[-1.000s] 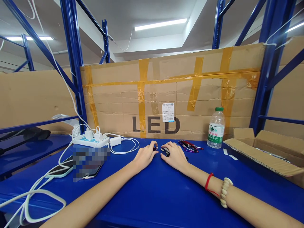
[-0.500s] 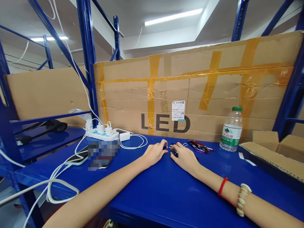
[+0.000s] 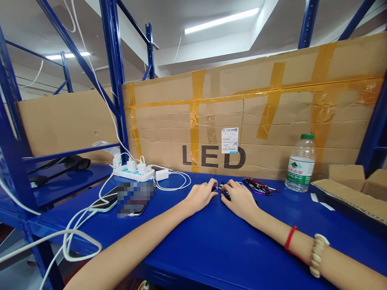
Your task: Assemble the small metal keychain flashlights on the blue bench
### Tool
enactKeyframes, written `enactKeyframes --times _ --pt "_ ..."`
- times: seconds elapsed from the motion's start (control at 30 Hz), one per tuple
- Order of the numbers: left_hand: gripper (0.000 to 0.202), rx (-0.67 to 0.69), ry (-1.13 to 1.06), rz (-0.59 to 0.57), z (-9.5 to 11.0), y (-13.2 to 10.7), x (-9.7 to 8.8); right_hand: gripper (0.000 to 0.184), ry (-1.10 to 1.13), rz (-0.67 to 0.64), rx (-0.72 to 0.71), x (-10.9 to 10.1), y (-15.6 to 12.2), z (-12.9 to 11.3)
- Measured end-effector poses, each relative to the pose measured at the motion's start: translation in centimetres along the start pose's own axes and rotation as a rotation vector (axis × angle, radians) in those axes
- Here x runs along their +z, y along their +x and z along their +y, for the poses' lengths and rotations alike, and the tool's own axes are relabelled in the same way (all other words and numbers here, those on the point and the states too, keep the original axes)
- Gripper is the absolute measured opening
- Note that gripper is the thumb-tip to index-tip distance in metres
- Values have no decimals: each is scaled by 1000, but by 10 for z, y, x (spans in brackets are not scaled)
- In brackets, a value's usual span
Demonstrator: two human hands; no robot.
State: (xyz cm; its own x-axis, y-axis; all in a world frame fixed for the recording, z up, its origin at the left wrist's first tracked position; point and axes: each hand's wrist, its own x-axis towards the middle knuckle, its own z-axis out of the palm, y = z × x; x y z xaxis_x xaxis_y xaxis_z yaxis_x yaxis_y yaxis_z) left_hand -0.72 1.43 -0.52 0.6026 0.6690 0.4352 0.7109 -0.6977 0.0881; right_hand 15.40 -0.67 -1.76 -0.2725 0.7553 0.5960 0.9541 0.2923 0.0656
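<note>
My left hand (image 3: 200, 197) rests low over the blue tabletop (image 3: 193, 241), fingers curled and pinched on a small dark purple thing (image 3: 214, 188) that is mostly hidden. Close beside it, my right hand (image 3: 239, 200) is bent over a small shiny black piece (image 3: 226, 195), its fingers closed round it. The kind of either piece is too small and covered to tell. Just right of my right hand lies a loose pile of slim red, purple and black pen-like things (image 3: 260, 187).
A water bottle (image 3: 300, 165) with a green cap and an open cardboard box (image 3: 347, 197) stand at the right. Leftward are a white power strip (image 3: 134, 173), a phone (image 3: 105, 201) and looping white cables (image 3: 71, 237). A large cardboard panel (image 3: 163, 133) closes off the back.
The view has turned slightly left, so everything sits a little further right. Both hands stay in nearly the same place over the small pieces.
</note>
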Motion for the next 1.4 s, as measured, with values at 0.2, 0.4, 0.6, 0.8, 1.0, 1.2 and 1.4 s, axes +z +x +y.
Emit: enactKeyframes --times 0.2,0.4,0.6,0.8,1.0,1.2,1.4 --pt "20 25 19 0 0 1 -1 23 -37 -43 50 -2 -1 -2" --pt "19 38 78 9 0 1 -1 23 -38 -15 60 -4 -2 -3" --pt "18 54 116 20 -1 1 -1 25 -19 -69 87 -7 -2 -4" --pt "18 63 134 22 0 1 -2 23 24 -82 59 -9 -2 -5" --pt "16 71 139 13 1 1 -2 23 43 -90 61 -6 -1 -4" --pt "16 65 139 7 0 1 -2 20 175 -140 80 -6 0 0" --pt "16 81 152 2 0 0 -2 19 322 -105 -25 -2 1 2"
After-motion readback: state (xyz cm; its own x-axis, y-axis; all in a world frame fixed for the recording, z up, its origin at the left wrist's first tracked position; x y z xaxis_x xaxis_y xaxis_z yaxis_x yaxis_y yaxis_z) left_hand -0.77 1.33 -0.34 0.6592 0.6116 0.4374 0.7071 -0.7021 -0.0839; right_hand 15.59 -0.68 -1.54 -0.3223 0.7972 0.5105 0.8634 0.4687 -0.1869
